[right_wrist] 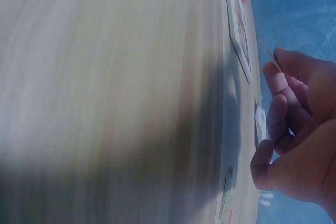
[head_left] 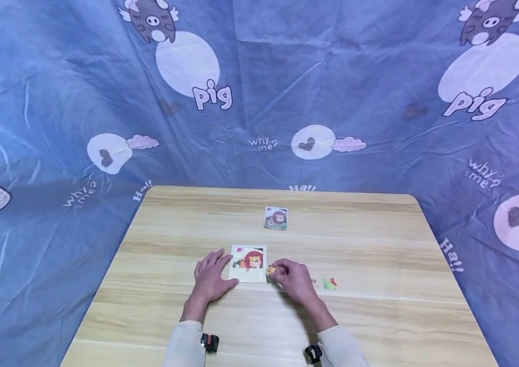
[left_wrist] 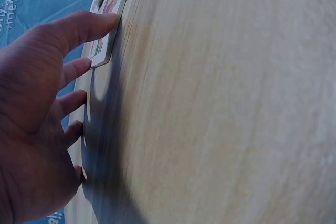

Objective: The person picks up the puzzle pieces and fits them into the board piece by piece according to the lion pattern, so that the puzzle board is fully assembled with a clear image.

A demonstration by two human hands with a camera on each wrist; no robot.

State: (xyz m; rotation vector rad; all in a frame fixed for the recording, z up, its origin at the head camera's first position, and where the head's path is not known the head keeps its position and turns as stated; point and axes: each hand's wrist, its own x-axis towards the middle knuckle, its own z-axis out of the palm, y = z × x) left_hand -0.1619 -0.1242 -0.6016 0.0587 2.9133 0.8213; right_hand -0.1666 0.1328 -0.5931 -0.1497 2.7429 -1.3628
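Note:
A square puzzle board (head_left: 248,277) with a white border lies on the table, its upper part filled with a lion picture and its lower part bare. My left hand (head_left: 211,279) is at the board's left side, fingers spread, with thumb and forefinger touching its edges. Just off the right edge, my right hand (head_left: 293,280) pinches a small yellow-and-green puzzle piece (head_left: 270,271) between thumb and forefinger. In the right wrist view that piece (right_wrist: 270,56) appears edge-on, raised above the table.
One loose puzzle piece (head_left: 330,284) lies right of my right hand; another (head_left: 314,283) is partly hidden behind it. Beyond the board lies a lion picture card (head_left: 276,218). Blue printed cloth (head_left: 264,117) hangs around the wooden table (head_left: 378,244).

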